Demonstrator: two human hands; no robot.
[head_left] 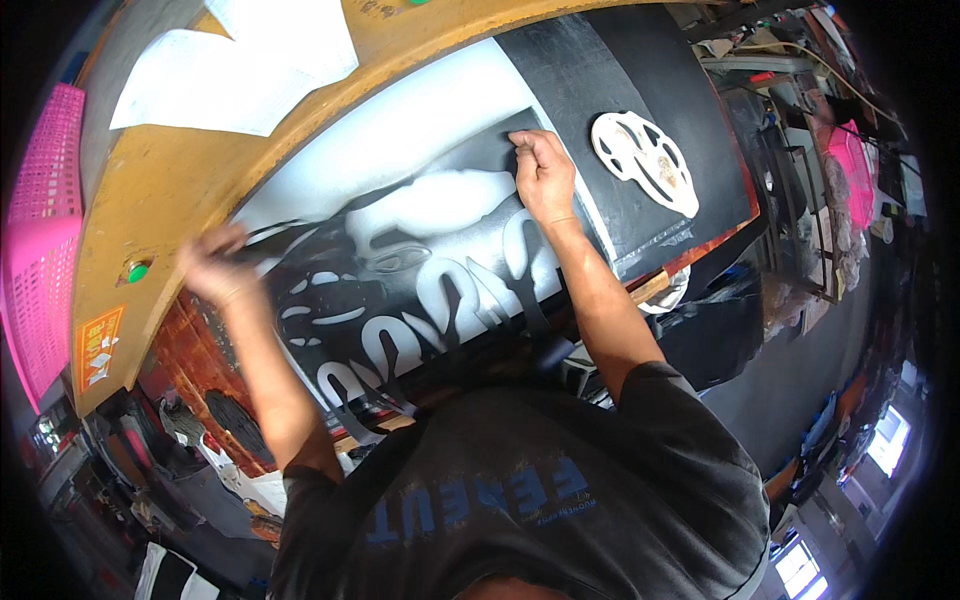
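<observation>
A thin, flexible black sheet (470, 155) full of curved cut-outs lies in front of me over a glossy white surface, which shows through the holes. My right hand (545, 178) is closed in a pinch on its far right corner. My left hand (213, 265), smeared by motion, is closed at the sheet's far left end, where a dark edge stretches from the fingers. Between the hands the sheet's far edge sags in a wave. Narrow black strips hang over the near edge. To the right of my right hand, a white oval piece with openings (643, 163) rests on a black board.
A yellow machine frame (400, 45) curves along the far side, with white paper sheets (225, 80) on it and a green button (138, 272) at left. Pink perforated baskets (45, 190) stand at far left. Cluttered shelving (790, 190) is at right.
</observation>
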